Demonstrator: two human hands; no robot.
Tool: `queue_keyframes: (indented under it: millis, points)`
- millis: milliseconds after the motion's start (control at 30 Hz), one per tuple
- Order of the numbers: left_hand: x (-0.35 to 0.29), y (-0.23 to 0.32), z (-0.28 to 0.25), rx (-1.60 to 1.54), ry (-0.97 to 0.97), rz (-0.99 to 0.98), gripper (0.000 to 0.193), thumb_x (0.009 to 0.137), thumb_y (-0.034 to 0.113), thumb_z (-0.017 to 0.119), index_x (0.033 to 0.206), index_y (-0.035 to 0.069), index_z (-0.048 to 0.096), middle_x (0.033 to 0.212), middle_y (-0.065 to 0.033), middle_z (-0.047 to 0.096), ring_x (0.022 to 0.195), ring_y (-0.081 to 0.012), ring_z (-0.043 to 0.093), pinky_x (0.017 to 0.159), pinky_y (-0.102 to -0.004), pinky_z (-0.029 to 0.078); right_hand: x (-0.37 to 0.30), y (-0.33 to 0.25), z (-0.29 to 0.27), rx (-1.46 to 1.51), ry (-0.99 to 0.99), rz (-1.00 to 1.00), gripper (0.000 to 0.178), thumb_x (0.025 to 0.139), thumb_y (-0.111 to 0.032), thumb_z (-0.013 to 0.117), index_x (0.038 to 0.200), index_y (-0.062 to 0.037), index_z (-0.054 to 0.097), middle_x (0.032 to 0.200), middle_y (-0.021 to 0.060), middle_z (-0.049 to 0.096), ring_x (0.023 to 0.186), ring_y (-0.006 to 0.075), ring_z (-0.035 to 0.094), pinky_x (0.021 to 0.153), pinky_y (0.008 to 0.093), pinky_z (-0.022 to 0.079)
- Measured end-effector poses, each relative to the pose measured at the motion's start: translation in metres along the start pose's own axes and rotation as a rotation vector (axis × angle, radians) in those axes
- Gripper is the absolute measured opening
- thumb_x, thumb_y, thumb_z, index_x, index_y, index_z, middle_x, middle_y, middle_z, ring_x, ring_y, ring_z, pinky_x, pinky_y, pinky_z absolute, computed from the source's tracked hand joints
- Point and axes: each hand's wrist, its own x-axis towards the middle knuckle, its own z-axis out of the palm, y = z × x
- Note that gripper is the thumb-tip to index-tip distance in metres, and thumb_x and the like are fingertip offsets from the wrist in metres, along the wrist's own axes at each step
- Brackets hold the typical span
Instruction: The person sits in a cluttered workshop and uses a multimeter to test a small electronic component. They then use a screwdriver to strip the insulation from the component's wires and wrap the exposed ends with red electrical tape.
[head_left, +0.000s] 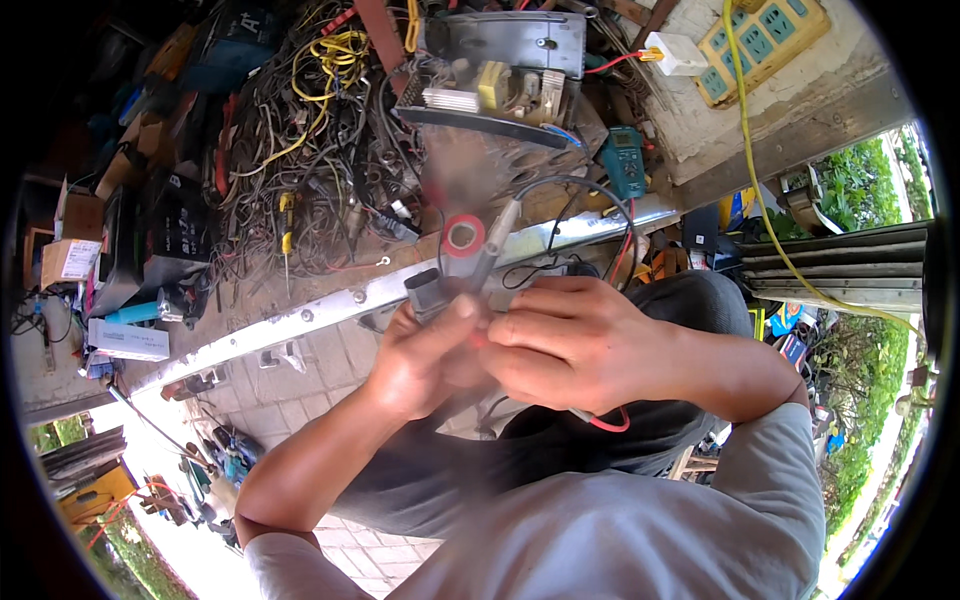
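Observation:
Both hands meet in front of my chest, above my lap. My left hand (420, 362) is closed round a dark, box-shaped connector (427, 291), whose end sticks out above the thumb. Pressed close beside it, my right hand (570, 340) has its fingers curled in a pinch, and what lies between them is hidden. A red wire (612, 424) loops out below the right hand. Just above the fingers stands a grey tapered piece (491, 246) with a black cable arching off to the right. Behind it lies a red-rimmed tape roll (463, 236).
A metal-edged bench (330, 308) crosses ahead, heaped with tangled cables (330, 160). An opened device with a circuit board (490, 90) lies at the back, near a teal multimeter (625, 162). A yellow screwdriver (287, 222) lies left; a power strip (760, 45) sits upper right.

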Motion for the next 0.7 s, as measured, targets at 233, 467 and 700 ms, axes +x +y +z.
queue_keyframes:
  millis: [233, 467, 700]
  points:
    - [0.000, -0.007, -0.006, 0.008, 0.045, -0.024, 0.010, 0.091, 0.026, 0.061, 0.097, 0.018, 0.057, 0.072, 0.0045, 0.052, 0.050, -0.0033, 0.035, 0.043, -0.0215, 0.021, 0.001, -0.002, -0.007, -0.016, -0.079, 0.011, 0.016, 0.063, -0.015, 0.060, 0.071, -0.0063, 0.049, 0.073, 0.0036, 0.047, 0.068, 0.0183, 0.054, 0.058, 0.0313, 0.048]
    - [0.000, -0.007, -0.004, 0.005, 0.047, -0.023, 0.011, 0.091, 0.026, 0.060, 0.096, 0.017, 0.056, 0.073, 0.0040, 0.052, 0.051, -0.0033, 0.036, 0.043, -0.0214, 0.021, 0.001, -0.002, -0.011, 0.000, -0.105, 0.019, 0.016, 0.064, -0.015, 0.059, 0.072, -0.0060, 0.049, 0.074, 0.0040, 0.048, 0.069, 0.0189, 0.055, 0.058, 0.0317, 0.049]
    - [0.001, -0.002, -0.002, 0.031, 0.030, -0.017, 0.025, 0.090, 0.035, 0.060, 0.092, 0.010, 0.057, 0.077, 0.0006, 0.054, 0.058, -0.0069, 0.046, 0.047, -0.0212, 0.034, -0.001, 0.001, -0.002, 0.038, -0.033, 0.039, 0.017, 0.067, -0.011, 0.065, 0.073, -0.0069, 0.050, 0.072, 0.0039, 0.049, 0.065, 0.0205, 0.056, 0.056, 0.0321, 0.048]
